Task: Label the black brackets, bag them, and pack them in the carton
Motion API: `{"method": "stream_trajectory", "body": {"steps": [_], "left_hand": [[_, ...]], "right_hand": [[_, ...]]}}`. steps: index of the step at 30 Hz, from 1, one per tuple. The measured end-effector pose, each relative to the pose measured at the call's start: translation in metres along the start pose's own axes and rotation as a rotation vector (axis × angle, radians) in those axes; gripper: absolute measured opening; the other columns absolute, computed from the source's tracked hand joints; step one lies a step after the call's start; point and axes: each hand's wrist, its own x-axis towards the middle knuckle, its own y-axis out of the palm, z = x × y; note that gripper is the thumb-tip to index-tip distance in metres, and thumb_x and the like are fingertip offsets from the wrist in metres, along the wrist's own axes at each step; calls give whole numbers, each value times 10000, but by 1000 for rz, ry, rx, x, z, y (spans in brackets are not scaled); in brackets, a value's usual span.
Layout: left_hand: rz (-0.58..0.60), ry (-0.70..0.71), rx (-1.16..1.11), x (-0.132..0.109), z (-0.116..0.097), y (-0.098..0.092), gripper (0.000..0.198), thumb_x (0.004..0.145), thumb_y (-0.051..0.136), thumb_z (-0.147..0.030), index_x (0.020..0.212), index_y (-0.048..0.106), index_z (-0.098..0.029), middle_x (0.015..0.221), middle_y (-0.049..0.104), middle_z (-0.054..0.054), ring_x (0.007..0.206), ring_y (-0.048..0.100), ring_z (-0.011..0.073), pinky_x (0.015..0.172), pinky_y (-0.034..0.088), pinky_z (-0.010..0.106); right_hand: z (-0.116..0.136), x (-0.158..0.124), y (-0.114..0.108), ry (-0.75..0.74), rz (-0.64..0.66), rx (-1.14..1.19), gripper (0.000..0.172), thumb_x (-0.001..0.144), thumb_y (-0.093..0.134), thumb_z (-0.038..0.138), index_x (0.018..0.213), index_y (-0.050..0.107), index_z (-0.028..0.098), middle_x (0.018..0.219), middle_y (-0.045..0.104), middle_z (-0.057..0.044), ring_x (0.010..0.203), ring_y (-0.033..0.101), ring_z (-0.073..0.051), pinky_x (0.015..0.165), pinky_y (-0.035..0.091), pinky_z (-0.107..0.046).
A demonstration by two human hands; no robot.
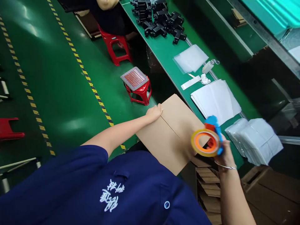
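Observation:
A brown cardboard box (171, 134) is in front of my body, its two flaps meeting along a narrow seam. At the far left end of that seam, my left hand (154, 113) is closed over the box edge. My right hand (226, 151) is wrapped round a blue and orange tape dispenser (219, 134), which carries a roll of yellowish tape (195, 143). The dispenser is over the right side of the box and slightly blurred; whether tape touches the cardboard I cannot tell.
Along the green workbench (164, 54) lie black plastic parts (161, 18), white sheets (217, 100), a small bottle (208, 66) and wrapped white packs (257, 140). Red stools (142, 92) stand left of it, one near a seated person (107, 15). Flattened cardboard (208, 184) is stacked below right.

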Motion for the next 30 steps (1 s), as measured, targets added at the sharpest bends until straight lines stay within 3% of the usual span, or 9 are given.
{"method": "stream_trajectory", "body": {"steps": [3,5,10,14,17,20,24,28,30], "left_hand": [[2,8,-76,-1,0,1,428,985,328,-366,1310,423,-104,1159,596,195,1063,630,334,893,474,407],[2,15,-137,-2,0,2,429,978,349,-362,1308,428,-98,1169,588,207,1092,613,352,912,463,429],[20,12,-345,5,3,-3,404,954,423,-335,1289,471,-114,1220,575,215,1162,571,371,970,426,483],[-8,-18,-586,9,24,-23,378,958,410,-283,1300,472,-135,1322,544,178,1277,493,298,1048,386,425],[-62,-32,-770,-4,35,-37,382,983,322,-258,1329,444,-149,1373,519,142,1319,442,233,1086,355,396],[88,9,-954,-22,26,-42,343,981,356,-328,1116,595,-122,1060,688,119,1013,639,200,909,497,356],[321,77,-1154,-33,1,-41,304,938,475,-343,865,652,-105,752,693,74,671,651,126,669,532,256],[324,40,-1246,-25,-5,-41,222,850,609,-200,650,559,-119,558,576,-1,505,550,68,584,493,219],[282,-6,-1254,-18,-3,-42,256,837,617,-156,602,516,-128,495,511,-32,448,490,51,561,477,219]], "right_hand": [[60,15,44,-191,158,-86,887,733,607,607,1455,277,212,1318,553,-165,1096,616,-332,863,543,-474],[78,25,68,-352,232,-219,862,700,674,485,1420,302,192,1270,564,-169,1090,604,-336,887,523,-490],[69,45,95,-488,283,-363,772,732,601,398,1399,278,183,1234,554,-183,1083,594,-365,878,505,-532],[62,50,96,-479,305,-390,802,744,580,410,1435,229,203,1238,550,-173,1086,589,-384,883,497,-543],[62,52,95,-480,311,-400,826,735,590,424,1444,213,229,1247,545,-164,1087,589,-391,872,501,-542],[62,54,96,-502,317,-399,831,722,596,407,1442,215,241,1252,546,-158,1086,592,-388,875,502,-536],[63,55,95,-536,342,-409,854,722,594,364,1460,189,227,1242,555,-156,1081,595,-378,885,500,-525],[71,55,95,-576,344,-465,917,744,569,366,1510,85,220,1309,502,-172,1136,563,-369,903,499,-499],[79,56,98,-547,353,-529,939,762,552,391,1532,49,200,1245,524,-172,1053,592,-348,841,524,-472]]}}
